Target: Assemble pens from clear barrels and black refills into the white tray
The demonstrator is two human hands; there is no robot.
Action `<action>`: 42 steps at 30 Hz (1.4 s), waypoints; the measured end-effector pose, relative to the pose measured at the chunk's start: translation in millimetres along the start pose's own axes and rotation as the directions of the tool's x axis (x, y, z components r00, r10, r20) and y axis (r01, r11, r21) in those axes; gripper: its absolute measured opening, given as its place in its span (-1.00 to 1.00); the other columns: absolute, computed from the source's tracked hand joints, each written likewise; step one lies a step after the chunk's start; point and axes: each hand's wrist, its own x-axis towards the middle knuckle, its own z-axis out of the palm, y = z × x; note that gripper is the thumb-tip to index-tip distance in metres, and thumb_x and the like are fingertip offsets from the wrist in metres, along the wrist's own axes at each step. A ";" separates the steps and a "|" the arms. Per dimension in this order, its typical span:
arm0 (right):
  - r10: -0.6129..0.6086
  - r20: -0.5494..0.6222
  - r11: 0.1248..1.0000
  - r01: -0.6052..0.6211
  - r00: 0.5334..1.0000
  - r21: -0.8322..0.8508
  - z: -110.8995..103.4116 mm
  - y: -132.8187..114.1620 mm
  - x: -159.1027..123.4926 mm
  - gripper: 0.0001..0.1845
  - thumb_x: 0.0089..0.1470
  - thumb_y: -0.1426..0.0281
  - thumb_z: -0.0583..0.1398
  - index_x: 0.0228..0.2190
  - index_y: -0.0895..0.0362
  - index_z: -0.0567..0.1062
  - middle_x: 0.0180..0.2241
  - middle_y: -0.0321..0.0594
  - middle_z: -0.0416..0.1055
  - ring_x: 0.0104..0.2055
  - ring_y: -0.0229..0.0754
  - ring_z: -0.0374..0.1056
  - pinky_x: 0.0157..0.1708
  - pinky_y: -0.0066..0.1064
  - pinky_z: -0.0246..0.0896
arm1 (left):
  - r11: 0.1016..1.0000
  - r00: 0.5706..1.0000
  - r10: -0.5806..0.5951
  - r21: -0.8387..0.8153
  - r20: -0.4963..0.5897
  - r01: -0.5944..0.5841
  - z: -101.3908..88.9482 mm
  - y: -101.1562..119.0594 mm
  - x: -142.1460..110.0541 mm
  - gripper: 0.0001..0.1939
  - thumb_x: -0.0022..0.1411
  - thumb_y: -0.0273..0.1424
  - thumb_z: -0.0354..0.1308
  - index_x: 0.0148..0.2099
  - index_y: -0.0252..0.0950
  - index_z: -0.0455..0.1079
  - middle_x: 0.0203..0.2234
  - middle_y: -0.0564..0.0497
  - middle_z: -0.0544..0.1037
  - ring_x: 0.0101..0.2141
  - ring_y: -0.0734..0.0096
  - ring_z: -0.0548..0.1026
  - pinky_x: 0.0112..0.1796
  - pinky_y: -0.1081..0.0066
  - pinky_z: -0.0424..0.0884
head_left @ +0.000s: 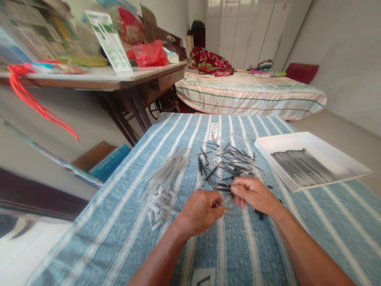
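Over the cloth, my left hand (202, 210) is closed in a pinch on a clear plastic pen barrel (226, 200), which points toward my other hand. My right hand (253, 194) has its fingertips pinched together at the barrel's far end; what lies between them is too small to make out. Just beyond the hands is a loose heap of thin black pen parts (238, 159). Left of it lie a bundle of clear barrels (169, 165) and a pile of short whitish, translucent caps (157, 202). Several short black pieces (261, 214) sit beside my right wrist.
A white box (285, 139) on the right holds a row of dark-filled clear pens (303, 167). A blue striped cloth (119, 238) covers the table. A cluttered desk (98, 79) stands at the left, with red string (38, 105) hanging off it. A bed (247, 91) is behind.
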 end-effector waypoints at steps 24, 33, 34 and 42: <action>0.053 0.025 0.997 -0.054 0.998 0.054 2.0 5.4 2.2 -0.66 0.05 0.17 0.11 -0.59 0.14 0.29 -0.74 -0.40 0.33 -0.75 -0.37 0.21 -0.74 -0.58 0.04 | 0.992 0.997 0.003 0.124 -0.080 0.007 6.4 -0.4 0.9 -0.83 0.01 -0.37 0.11 -0.55 -0.29 0.23 -0.69 0.17 0.26 -0.61 0.58 0.21 -0.56 0.53 0.01; 0.188 -0.043 0.977 -0.182 0.981 0.108 7.8 4.7 4.2 -0.56 0.05 0.11 0.08 -0.68 0.12 0.20 -0.84 -0.43 0.25 -0.86 -0.41 0.07 -0.83 -0.60 -0.15 | 0.900 0.989 0.070 0.435 -0.131 -0.007 14.4 9.4 0.3 -0.89 0.15 -0.41 -0.02 -0.38 -0.28 0.30 -0.53 0.02 0.45 -0.46 0.36 0.42 -0.48 0.44 0.10; 0.200 -0.050 0.973 -0.193 0.978 0.123 8.0 4.3 4.2 -0.56 0.05 0.11 0.08 -0.68 0.12 0.20 -0.85 -0.43 0.24 -0.86 -0.41 0.06 -0.84 -0.60 -0.16 | 0.891 0.988 0.071 0.455 -0.135 -0.002 16.0 10.1 0.2 -0.88 0.16 -0.40 -0.03 -0.35 -0.28 0.31 -0.51 0.00 0.46 -0.45 0.34 0.43 -0.47 0.43 0.12; 0.236 -0.101 0.958 -0.214 0.967 0.191 10.4 5.8 5.9 -0.53 0.03 0.07 0.10 -0.70 0.13 0.21 -0.86 -0.41 0.23 -0.87 -0.41 0.04 -0.85 -0.59 -0.20 | 0.927 0.973 0.051 0.374 -0.227 0.039 22.6 10.0 1.9 -0.89 0.14 -0.42 -0.01 -0.39 -0.29 0.32 -0.51 0.02 0.44 -0.48 0.40 0.39 -0.48 0.45 0.15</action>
